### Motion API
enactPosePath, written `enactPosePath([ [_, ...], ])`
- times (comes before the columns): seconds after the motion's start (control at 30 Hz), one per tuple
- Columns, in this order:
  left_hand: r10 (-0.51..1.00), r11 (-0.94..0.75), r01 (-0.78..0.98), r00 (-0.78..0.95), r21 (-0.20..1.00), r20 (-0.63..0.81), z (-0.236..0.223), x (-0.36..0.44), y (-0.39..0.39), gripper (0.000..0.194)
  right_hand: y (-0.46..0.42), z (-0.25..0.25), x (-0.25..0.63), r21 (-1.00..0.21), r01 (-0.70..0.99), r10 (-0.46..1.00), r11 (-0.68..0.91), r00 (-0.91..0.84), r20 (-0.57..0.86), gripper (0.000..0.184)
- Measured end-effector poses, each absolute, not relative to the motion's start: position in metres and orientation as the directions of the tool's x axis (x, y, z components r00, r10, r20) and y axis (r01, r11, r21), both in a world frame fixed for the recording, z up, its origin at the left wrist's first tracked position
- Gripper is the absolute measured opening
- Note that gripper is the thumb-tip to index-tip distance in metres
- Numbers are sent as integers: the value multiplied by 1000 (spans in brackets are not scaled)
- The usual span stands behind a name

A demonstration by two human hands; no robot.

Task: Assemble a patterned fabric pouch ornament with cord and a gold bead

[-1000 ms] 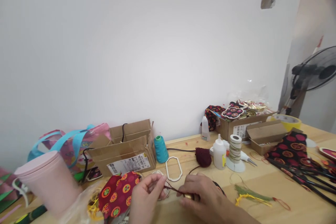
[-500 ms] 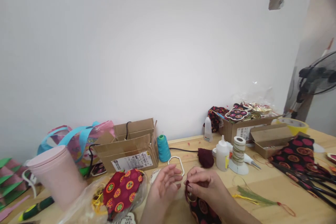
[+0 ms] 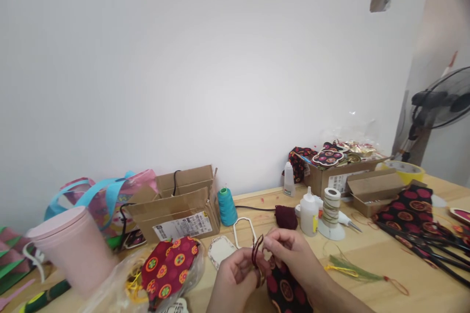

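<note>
Near the front of the table my left hand (image 3: 235,276) is closed, its fingertips pinching a looped strand of dark red yarn (image 3: 257,253). A small gold-coloured piece, partly hidden, shows below those fingers. My right hand (image 3: 292,257) is closed beside it, thumb and finger pressed together at the upper part of the yarn. Below the right hand hangs black fabric (image 3: 284,288) with red round patterns; the lower palm covers part of it. Behind the hands lie a white cut-out frame (image 3: 235,227) and a pale card shape (image 3: 221,252).
A ball of dark red yarn (image 3: 286,217), a glue bottle (image 3: 309,215) and a cord spool (image 3: 331,208) stand behind. To the left are red flowered fabric (image 3: 171,269), a teal thread cone (image 3: 227,208), a cardboard box (image 3: 183,205) and a pink cup (image 3: 73,249). A green tassel (image 3: 362,271) lies right.
My left hand, open and apart before, has moved right and closed on the yarn. The yarn loop now stands up between both hands. The view has shifted slightly.
</note>
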State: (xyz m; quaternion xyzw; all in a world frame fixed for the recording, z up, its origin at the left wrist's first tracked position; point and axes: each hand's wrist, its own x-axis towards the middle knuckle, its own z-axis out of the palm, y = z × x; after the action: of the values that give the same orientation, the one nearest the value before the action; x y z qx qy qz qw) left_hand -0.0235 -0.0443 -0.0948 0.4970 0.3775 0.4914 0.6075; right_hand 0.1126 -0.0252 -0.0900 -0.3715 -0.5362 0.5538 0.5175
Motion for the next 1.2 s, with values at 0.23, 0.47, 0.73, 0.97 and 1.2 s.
enactPosePath([
  [0.23,982,-1,-183,186,983,36,-96,-23,-44,8,-31,-93,108,-962,-27,930,272,-249,270,20],
  [0.47,964,-29,-49,264,998,41,-102,-20,-44,6,-28,-102,108,-949,-1,921,314,-243,305,7],
  [0.73,969,-69,54,243,996,54,-93,-23,-47,26,-30,-100,104,-975,-108,951,197,-223,216,10],
  [0.97,989,-46,-20,139,999,48,-95,-28,-41,28,-21,-102,104,-940,-333,965,-79,-263,12,11],
  [1.2,976,21,-392,-190,920,-103,-100,-41,-34,22,-20,-101,104,-783,-606,947,-141,-314,73,12],
])
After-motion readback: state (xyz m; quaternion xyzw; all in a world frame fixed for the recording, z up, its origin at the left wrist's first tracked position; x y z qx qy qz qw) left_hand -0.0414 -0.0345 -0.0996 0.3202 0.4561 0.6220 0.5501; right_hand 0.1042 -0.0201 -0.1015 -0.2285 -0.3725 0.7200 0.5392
